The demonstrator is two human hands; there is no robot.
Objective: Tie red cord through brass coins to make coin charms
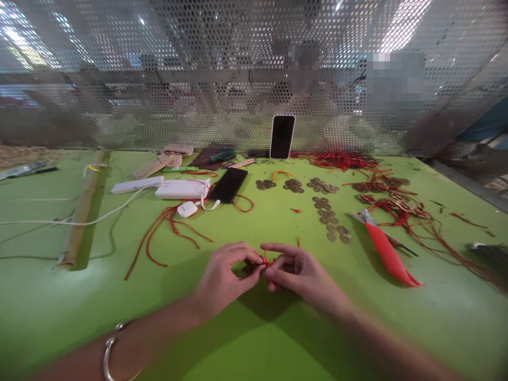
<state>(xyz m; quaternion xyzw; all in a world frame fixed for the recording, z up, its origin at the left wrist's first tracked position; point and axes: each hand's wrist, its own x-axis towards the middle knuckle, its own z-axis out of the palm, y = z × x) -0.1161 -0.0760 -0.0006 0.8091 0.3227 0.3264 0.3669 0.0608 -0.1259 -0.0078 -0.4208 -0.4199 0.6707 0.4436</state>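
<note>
Bracelet (106, 361) nearest my view; left hand (224, 273) and right hand (305, 276) pinch red cord (267, 262), I judge, to steady it.

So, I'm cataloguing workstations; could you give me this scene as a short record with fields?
surface: pale green tabletop
left: bare left hand, pinching thin red cord
right: bare right hand, pinching the same cord, index finger extended
beyond hands: clusters of round, dull-brown metal coins
left side: long brown bamboo pole, lying down
back: white-edged phone with black screen, upright before a grey perforated metal panel
back right: tangled red cords
unclear: cordwork detail, partly hidden by the hands
</note>
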